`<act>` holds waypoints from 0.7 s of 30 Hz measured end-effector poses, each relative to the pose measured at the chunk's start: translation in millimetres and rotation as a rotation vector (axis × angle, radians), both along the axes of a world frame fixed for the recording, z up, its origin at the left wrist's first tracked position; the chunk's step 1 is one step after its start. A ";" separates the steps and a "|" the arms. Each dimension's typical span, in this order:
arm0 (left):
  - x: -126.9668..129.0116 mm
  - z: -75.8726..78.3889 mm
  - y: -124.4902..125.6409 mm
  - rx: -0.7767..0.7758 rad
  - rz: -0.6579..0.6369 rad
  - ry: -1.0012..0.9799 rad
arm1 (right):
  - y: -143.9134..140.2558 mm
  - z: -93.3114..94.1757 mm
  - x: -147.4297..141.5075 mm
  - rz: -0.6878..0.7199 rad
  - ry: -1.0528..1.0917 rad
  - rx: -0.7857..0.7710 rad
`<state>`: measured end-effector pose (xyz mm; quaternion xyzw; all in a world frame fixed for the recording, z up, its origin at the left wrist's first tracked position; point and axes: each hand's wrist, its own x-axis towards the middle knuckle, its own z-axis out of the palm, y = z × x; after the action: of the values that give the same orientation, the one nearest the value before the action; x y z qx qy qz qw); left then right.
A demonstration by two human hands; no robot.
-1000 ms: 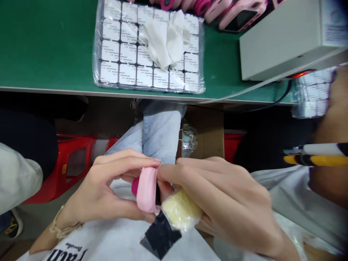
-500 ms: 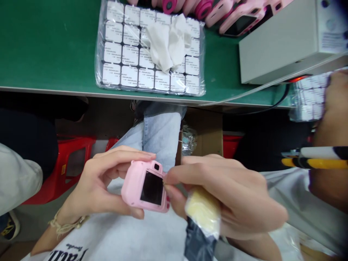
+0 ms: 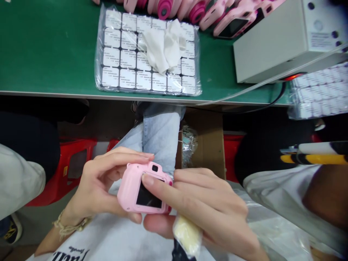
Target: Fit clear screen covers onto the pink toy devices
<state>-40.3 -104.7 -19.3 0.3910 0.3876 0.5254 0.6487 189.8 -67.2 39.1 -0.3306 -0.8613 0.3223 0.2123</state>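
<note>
Our left hand (image 3: 95, 185) is clamped on a small pink camera (image 3: 130, 188), fingers along its far edge and thumb at its near edge, apparently to steady it above our lap with the back tilted up toward us. Our right hand (image 3: 206, 206) lays its forefinger on the upper left of the camera's dark screen (image 3: 148, 195); its thumb sits apart, just below the near edge. A yellow pad (image 3: 187, 233) in crinkled clear film, with a black strip (image 3: 181, 252), shows beneath that hand; we cannot tell whether the hidden fingers grip it. The camera is smooth, rounded and plastic-looking, its screen flat and glossy. Beyond it lie our pale denim jeans (image 3: 160, 134), then a green table (image 3: 49, 54) bearing a film-wrapped block of white squares (image 3: 111, 56) under a soft, crumpled white cloth (image 3: 172, 47). Farther beyond the camera, similar pink cameras (image 3: 172, 5) stand in a row; beyond it to the right sits a hard-edged grey box (image 3: 269, 47).
</note>
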 end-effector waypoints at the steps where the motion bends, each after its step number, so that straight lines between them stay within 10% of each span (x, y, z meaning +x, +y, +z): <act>1: 1.1 -0.1 -0.6 0.007 0.012 0.001 | -0.2 0.1 0.2 -0.001 0.015 -0.014; 21: 6.2 7.2 1.5 0.091 0.019 0.134 | -7.2 6.8 3.7 -0.037 -0.040 0.058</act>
<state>-34.2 -103.2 -12.1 0.4505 0.4096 0.5213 0.5979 193.4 -74.3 45.9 -0.3468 -0.8681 0.2863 0.2104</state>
